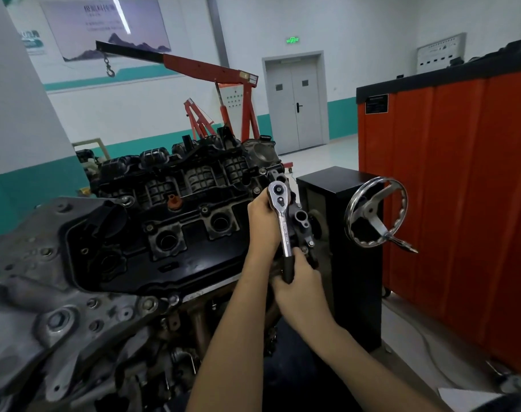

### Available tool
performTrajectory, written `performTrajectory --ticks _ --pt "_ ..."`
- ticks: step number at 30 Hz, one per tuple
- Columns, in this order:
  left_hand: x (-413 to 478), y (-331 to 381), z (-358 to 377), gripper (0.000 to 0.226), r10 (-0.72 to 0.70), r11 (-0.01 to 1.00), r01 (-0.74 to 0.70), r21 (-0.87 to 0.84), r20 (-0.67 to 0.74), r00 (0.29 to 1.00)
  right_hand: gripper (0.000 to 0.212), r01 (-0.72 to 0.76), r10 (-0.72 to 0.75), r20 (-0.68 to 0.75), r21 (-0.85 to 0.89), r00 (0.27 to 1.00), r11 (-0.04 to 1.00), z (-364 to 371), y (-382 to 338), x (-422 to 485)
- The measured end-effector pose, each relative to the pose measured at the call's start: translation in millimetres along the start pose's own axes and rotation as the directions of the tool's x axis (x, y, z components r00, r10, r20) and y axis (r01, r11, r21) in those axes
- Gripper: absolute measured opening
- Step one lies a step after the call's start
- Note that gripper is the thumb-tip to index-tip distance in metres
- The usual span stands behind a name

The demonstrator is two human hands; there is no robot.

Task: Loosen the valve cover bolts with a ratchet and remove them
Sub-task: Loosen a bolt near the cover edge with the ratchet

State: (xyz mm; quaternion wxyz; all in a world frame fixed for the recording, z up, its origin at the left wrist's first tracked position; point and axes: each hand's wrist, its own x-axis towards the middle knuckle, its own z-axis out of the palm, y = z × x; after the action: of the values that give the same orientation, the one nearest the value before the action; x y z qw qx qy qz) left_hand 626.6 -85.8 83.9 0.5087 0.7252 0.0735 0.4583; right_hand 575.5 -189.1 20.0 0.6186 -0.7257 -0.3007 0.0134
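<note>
A chrome ratchet point(283, 221) with a black grip stands over the right end of the black valve cover point(170, 242), its round head up near the cover's far right corner. My right hand point(297, 281) grips the black handle at the lower end. My left hand point(263, 221) is wrapped around the ratchet just under its head, steadying it at the cover's edge. The socket and the bolt beneath the head are hidden. Small bolts point(204, 209) show along the cover between the spark plug wells.
The engine sits on a stand with a chrome handwheel point(376, 214) and a black box point(342, 233) to the right. An orange tool cabinet point(449, 188) stands behind it. A red engine crane point(223, 93) is farther back. The grey timing cover point(45, 307) fills the near left.
</note>
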Motion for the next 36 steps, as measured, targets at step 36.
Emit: performTrajectory --ticks 36 --pt "-3 19 -19 0.027 0.06 0.998 -0.065 0.022 0.176 0.983 0.021 0.426 -0.158 0.412 -0.717 0.897 0.552 -147 -31 109"
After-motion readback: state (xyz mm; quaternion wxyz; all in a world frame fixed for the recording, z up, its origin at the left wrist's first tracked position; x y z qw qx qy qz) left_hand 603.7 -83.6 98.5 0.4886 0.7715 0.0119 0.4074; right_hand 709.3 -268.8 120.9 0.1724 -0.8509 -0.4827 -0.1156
